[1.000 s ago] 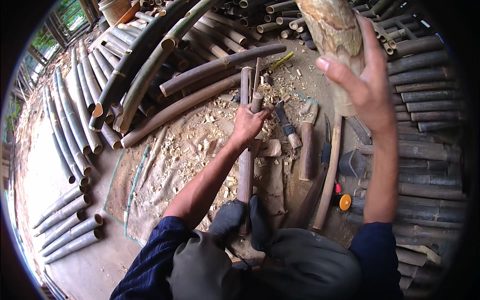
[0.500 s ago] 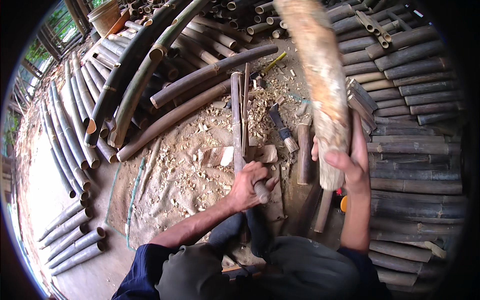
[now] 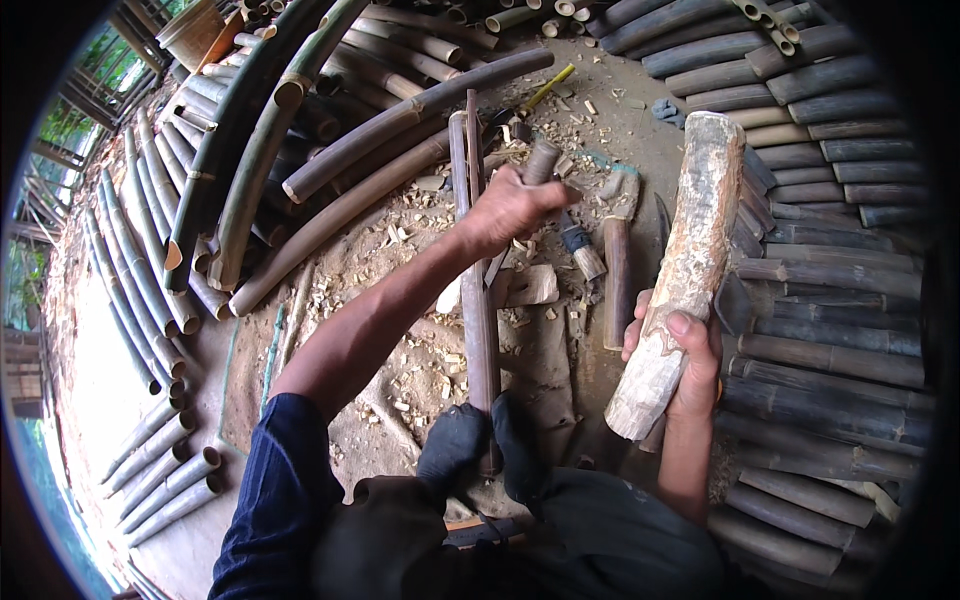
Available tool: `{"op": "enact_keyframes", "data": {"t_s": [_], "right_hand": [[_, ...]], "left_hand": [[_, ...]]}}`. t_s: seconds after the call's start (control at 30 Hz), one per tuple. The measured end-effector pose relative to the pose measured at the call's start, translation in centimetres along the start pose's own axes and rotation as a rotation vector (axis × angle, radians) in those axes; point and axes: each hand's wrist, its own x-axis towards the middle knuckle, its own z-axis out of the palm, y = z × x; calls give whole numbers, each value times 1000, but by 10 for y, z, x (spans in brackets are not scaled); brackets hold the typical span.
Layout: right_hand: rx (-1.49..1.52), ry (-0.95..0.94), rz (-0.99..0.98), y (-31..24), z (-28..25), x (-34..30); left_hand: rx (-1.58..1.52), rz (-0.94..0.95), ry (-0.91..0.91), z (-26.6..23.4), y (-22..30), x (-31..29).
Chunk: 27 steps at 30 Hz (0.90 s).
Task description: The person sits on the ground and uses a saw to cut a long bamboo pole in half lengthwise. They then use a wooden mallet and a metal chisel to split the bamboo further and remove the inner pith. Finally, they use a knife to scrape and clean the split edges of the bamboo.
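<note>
Gripping left hand (image 3: pixel 515 208): I see its fingers wrapped around a short brown handle (image 3: pixel 541 162), the end poking up past the fist. What sits below the fist is mostly hidden, so I cannot tell which way any edge might face.
Right hand (image 3: pixel 692 350): holding a thick, patchy-barked log (image 3: pixel 705 200) near its lower end, thumb across the front, the upper end leaning away.
Bamboo pole (image 3: pixel 483 350): running away from me out from between the feet (image 3: pixel 455 445), past a wooden block (image 3: pixel 532 286), with a narrow split strip (image 3: pixel 474 150) beside its far end.
Log trouble: I judge it heavy and held far off its middle, so it could twist in one hand; swung off line, it could hit the left knuckles.
Handle trouble: a loose or turned grip could let the tool glance sideways off the round bamboo.
Pole trouble: the feet seem to be its main brace from where I watch; if they slacken, it could roll, and toes lie close on either side.
Ground trouble: loose chips (image 3: pixel 400 235) under the work could let the block or a foot slide.
Wrapped-grip tool (image 3: pixel 582 250): lying near the left hand, beside a short bamboo piece (image 3: pixel 617 290); a careless reach could knock it.
</note>
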Motion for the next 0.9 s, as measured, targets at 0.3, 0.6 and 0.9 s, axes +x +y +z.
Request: {"op": "enact_keyframes", "data": {"t_s": [0.3, 0.6, 0.9], "right_hand": [[-28, 10, 44, 0, -4, -6], [-55, -18, 37, 3, -4, -4], [-41, -6, 56, 3, -7, -5]], "left_hand": [[103, -103, -160, 12, -15, -2], [50, -49, -134, 13, -26, -2], [37, -41, -163, 14, -26, -4]]}}
